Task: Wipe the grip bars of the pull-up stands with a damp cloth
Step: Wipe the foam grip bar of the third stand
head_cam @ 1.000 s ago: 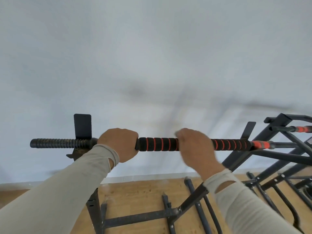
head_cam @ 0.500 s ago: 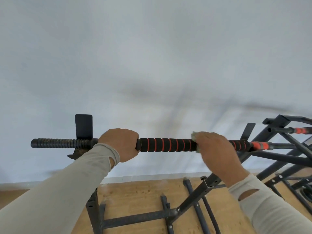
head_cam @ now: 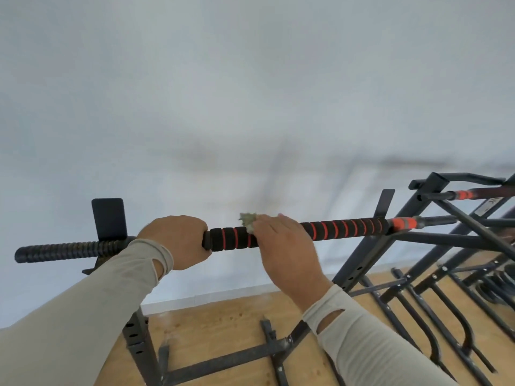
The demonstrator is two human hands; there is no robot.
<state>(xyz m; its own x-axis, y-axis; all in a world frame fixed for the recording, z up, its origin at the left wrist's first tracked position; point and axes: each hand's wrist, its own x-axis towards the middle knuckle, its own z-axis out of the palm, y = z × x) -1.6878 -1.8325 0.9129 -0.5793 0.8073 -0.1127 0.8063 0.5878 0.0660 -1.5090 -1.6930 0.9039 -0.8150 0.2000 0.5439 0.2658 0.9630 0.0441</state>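
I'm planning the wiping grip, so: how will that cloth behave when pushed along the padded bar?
The cloth looks limp and crumpled, so it will likely bunch rather than slide flat. The foam grip bar is ribbed and may drag on it. The right hand probably needs to wrap it firmly.

Most of the cloth [head_cam: 248,222] is hidden under the right hand [head_cam: 281,246] — only a frayed corner shows. The left hand [head_cam: 178,240] covers part of the bar [head_cam: 342,228]. The neighbouring stand [head_cam: 457,218] is cut off at the right edge — both sleeves at the bottom.
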